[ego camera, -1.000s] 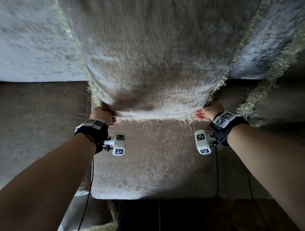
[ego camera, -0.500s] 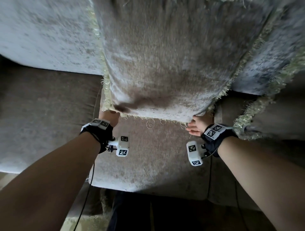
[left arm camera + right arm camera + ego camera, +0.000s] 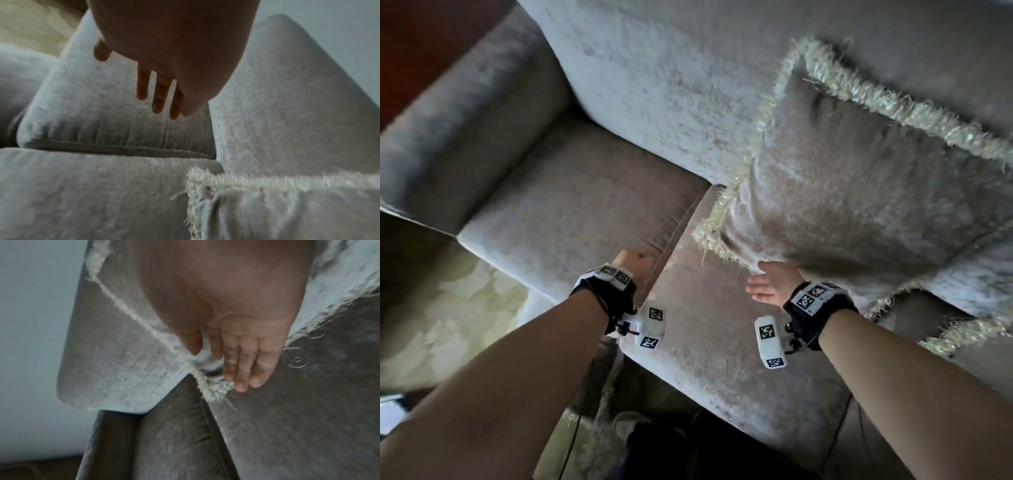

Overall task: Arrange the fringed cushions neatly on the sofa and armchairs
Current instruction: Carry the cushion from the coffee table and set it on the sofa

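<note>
A taupe velvet fringed cushion leans against the sofa back at the right, and its lower fringed corner rests on the seat. My right hand is at the cushion's lower edge. Its fingers are straight beside the cushion's fringed corner and grip nothing. Off to the left, my left hand hovers over the seam between two seat cushions with straight, empty fingers. A second fringed cushion lies lower right, partly under the first.
The sofa's rolled armrest closes off the left end beside the left seat cushion. A pale patterned rug covers the floor in front. Cables hang from both wrist cameras.
Both hands have let go of the cushion's lower corners. The left hand moved left over the seat, and the view swung left, showing the armrest.
</note>
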Tool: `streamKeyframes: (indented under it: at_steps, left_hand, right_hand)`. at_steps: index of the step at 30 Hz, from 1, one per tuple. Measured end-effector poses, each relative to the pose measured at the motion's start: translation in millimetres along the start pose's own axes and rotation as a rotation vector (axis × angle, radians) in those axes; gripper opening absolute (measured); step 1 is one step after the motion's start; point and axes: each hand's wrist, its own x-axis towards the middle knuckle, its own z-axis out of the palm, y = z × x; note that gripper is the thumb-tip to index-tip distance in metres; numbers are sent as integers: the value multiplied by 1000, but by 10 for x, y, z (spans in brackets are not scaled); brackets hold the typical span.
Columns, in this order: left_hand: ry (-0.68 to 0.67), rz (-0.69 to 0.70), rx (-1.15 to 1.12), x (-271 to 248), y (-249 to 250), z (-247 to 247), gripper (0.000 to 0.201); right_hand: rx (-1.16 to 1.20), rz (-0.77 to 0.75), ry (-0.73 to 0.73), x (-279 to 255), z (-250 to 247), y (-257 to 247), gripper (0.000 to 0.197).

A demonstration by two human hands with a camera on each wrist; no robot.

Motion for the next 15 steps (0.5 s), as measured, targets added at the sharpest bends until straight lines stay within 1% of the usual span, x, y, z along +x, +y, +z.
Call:
streamKeyframes:
  at_steps: [1, 2, 3, 6, 7, 10, 12, 15]
  left_hand:
    - [30, -28, -10, -35, -174, -135, 32]
    - [53, -49, -25, -71, -315, -247, 31]
    - [63, -72, -40, -84, -423, -321, 32]
    - [99, -97, -80, -207, -1003, -671, 32]
    - [105, -111, -88, -252, -1264, -781, 30]
    - [136, -168, -116, -466, -1868, -1040, 19]
    - [154, -223, -165, -599, -2315, -1195, 23]
    - [208, -297, -286, -814, -2928, -1358, 28]
  right_hand:
    - [-35, -36, 7, -64, 211, -28, 27]
    - [-64, -61, 6, -118, 404, -58, 27]
    - [-86, -80, 4, -180, 547, -81, 26]
    - [-193, -124, 20, -310, 1195, -80, 20]
    - [-234, -139, 8, -370, 1463, -41, 17]
    - [-329, -142, -63, -535, 2119, 82, 21]
    - [-387, -142, -106, -618, 2571, 198, 18]
    - [-507, -151, -173, -686, 3187, 374, 26]
